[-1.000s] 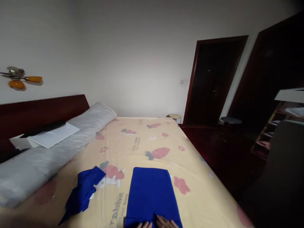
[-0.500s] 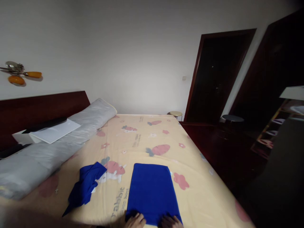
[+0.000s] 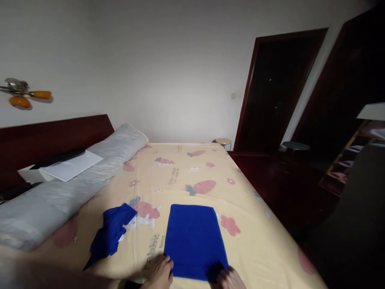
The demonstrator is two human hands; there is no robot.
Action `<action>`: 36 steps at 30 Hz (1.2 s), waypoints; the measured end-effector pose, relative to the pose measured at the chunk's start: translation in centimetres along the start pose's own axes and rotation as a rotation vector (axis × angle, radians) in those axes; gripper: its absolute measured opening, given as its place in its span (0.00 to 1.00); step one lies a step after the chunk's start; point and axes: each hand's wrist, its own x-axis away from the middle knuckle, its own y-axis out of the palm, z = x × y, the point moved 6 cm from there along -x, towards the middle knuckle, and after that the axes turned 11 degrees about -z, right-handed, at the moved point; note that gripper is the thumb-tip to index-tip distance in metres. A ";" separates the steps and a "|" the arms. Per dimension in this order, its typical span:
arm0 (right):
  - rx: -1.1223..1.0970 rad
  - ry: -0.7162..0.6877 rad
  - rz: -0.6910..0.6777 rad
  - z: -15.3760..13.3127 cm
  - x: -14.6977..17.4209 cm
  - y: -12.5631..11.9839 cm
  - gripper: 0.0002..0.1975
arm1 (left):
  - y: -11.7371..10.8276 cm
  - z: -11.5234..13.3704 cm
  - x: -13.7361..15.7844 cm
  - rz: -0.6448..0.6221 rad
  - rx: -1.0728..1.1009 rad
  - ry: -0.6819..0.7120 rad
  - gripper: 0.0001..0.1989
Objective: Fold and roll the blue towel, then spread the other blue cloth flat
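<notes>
Since the earlier frame: left hand (image 3: 161, 272) and right hand (image 3: 229, 277) moved apart, now at the near corners of the flat royal-blue rectangular cloth (image 3: 194, 241), lower centre of frame. Fingers of both curled; whether pinching cloth, cannot tell. Step, judged: straightening the near edge. Next move calls for even tension at both corners. Count: one flat cloth; one crumpled blue cloth (image 3: 110, 233), lower left; one cream carrot-print bedsheet (image 3: 255, 249) under both; one long grey bolster (image 3: 93, 182), left.

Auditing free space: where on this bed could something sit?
Free: patterned sheet between the flat blue cloth and far wall; also right of that cloth. Crowded: its near corners, at left hand and right hand, and where the crumpled blue cloth lies.
</notes>
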 end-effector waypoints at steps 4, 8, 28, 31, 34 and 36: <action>0.032 -0.020 -0.093 0.1 -0.2 -2.0 0.05 | -0.3 -0.6 0.3 0.046 0.033 0.043 0.14; 0.028 -0.050 -0.120 0.1 -0.4 -3.5 0.06 | -0.2 -0.9 0.0 0.076 0.035 0.060 0.12; -0.287 -0.238 -0.439 -3.7 -1.6 -1.3 0.45 | 9.0 2.9 -4.3 -0.087 -0.123 0.490 0.44; -0.261 -0.207 -0.476 -2.6 -0.9 -1.8 0.39 | 7.5 1.5 -3.5 -0.043 -0.099 0.434 0.46; -0.257 -0.176 -0.443 -1.1 -0.5 -3.2 0.36 | 6.0 0.3 -2.6 0.010 -0.094 0.413 0.42; -0.251 -0.162 -0.418 -0.1 -0.1 -3.9 0.36 | 5.1 -0.5 -2.1 0.043 -0.099 0.392 0.38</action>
